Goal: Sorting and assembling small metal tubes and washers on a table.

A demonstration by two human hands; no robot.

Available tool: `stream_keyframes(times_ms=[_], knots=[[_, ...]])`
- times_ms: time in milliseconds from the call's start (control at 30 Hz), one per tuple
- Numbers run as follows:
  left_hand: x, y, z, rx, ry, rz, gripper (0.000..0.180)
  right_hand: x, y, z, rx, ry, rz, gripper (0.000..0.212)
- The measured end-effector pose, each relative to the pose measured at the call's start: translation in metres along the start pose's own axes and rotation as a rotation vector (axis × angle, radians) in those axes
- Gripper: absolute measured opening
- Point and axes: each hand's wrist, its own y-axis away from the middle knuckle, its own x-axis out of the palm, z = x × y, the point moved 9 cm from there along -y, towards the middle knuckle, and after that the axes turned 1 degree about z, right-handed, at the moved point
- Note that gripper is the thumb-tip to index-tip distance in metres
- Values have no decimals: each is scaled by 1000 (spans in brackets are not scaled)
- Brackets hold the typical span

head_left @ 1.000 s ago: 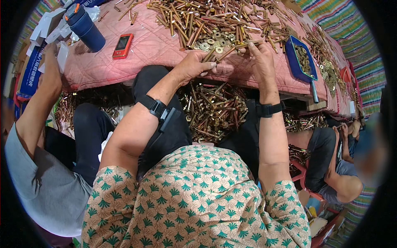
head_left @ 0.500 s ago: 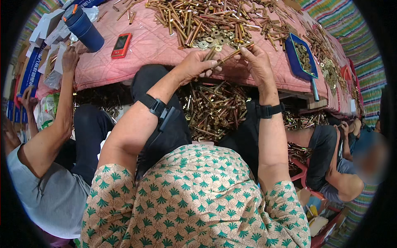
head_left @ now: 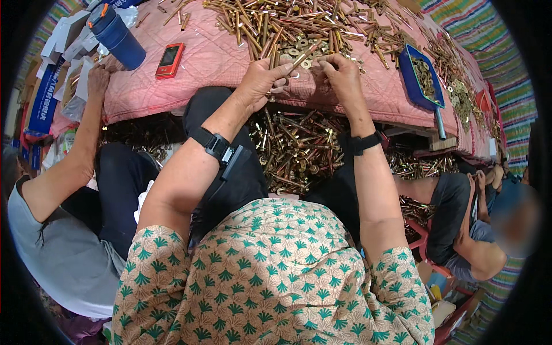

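My left hand (head_left: pixel 261 85) is closed round a few gold-coloured bolts over the table's near edge. One long bolt (head_left: pixel 306 54) sticks out past its thumb, slanting up to the right, while others stand more upright in the fingers. Just right of that bolt, my right hand (head_left: pixel 343 77) has thumb and fingertips pinched together; whatever is between them is too small to make out. Beyond the hands lie loose flat washers (head_left: pixel 301 45), and a heap of similar bolts (head_left: pixel 270 20) spreads behind them.
Many more bolts (head_left: pixel 299 149) are heaped below the table edge, between my knees. On the pink cloth (head_left: pixel 213 60) stand a blue tumbler (head_left: pixel 118 40), a red phone (head_left: pixel 170 61) and a blue dustpan-like scoop (head_left: pixel 409 75) holding small metal parts. Co-workers sit at both sides.
My right hand has let go of the long bolt and drawn slightly away, fingertips pinched. My left hand has shifted a little left and still holds the bolts.
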Motion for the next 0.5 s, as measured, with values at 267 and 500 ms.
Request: stream_keyframes(times_ms=[267, 500], knots=[[-9, -1, -1, 39, 243, -9, 21, 0, -3, 1, -55, 213, -157, 13], [-10, -4, 0, 33, 276, -35, 21, -2, -1, 19, -291, 370, -214, 13]])
